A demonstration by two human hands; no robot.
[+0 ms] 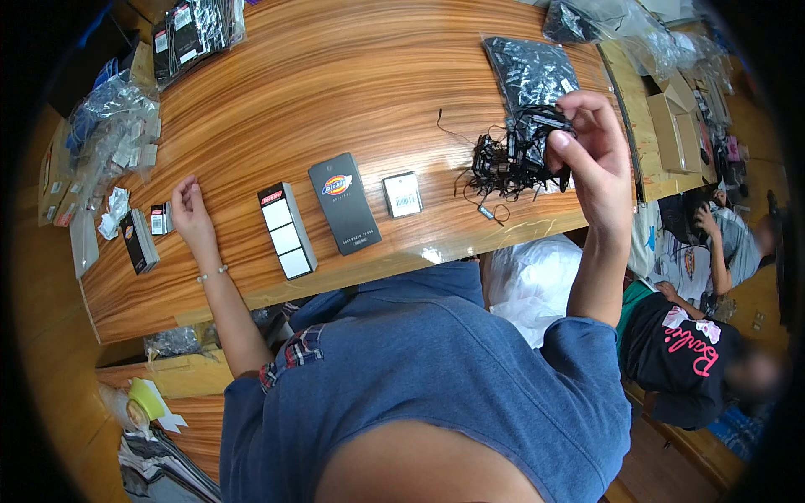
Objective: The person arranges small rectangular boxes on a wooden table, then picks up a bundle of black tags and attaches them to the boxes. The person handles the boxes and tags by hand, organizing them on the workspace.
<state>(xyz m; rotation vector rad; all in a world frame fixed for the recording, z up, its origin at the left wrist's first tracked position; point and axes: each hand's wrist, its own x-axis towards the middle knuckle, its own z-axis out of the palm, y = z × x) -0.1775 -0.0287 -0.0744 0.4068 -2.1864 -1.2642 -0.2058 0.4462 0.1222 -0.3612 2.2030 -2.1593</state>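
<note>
My right hand [597, 151] is raised over the right side of the table, thumb and fingertips curled round part of a tangled bunch of black tag strings [507, 163]. My left hand [193, 214] lies on the tabletop with fingers loosely stretched and nothing in them, beside a small stack of white labels [162, 219]. Between my hands stand a stack of black-edged cards with white panels [289, 235], a stack of large black hang tags [345, 204] and a short stack of barcode tags [402, 195].
Behind the strings lies a clear bag of black pieces [532, 67]. Another tag stack [139, 243] and crumpled white paper [114, 214] lie at the left, near plastic bags [117, 126]. Bagged black tags [193, 38] sit far left. A person in a black shirt [688, 348] is at the right.
</note>
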